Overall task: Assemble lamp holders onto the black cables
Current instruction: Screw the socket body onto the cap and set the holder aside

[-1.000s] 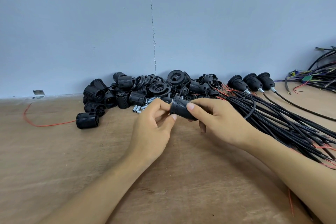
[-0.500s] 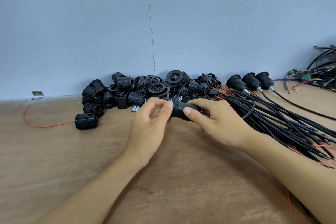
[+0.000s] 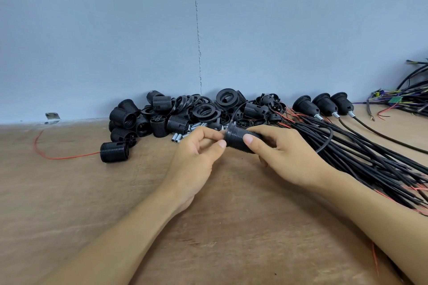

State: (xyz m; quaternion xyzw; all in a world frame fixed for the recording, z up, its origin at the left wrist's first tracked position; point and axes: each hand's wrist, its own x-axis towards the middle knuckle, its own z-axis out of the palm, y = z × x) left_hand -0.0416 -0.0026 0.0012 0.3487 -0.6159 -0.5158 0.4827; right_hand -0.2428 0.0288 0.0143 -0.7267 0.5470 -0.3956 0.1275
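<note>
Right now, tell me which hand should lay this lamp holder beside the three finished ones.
Right, probably. The right hand grips the lamp holder round its threaded body, and the three finished holders lie on its side. The left hand only pinches the holder's left end.

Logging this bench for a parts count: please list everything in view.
lamp holder: one, black, between both hands
lamp holder parts: a pile, black, by the wall
threaded shell: one, black, front left of pile
metal tubes: several, silver, before the pile
cables: a bundle, black, right
finished lamp holders: three, black, back right
wire: one, red, left
wire tangle: one, mixed colours, far right
bracket: one, silver, back left
table: one, brown wood, underneath
left hand: pinches the lamp holder's flanged end
right hand: grips its body
</note>
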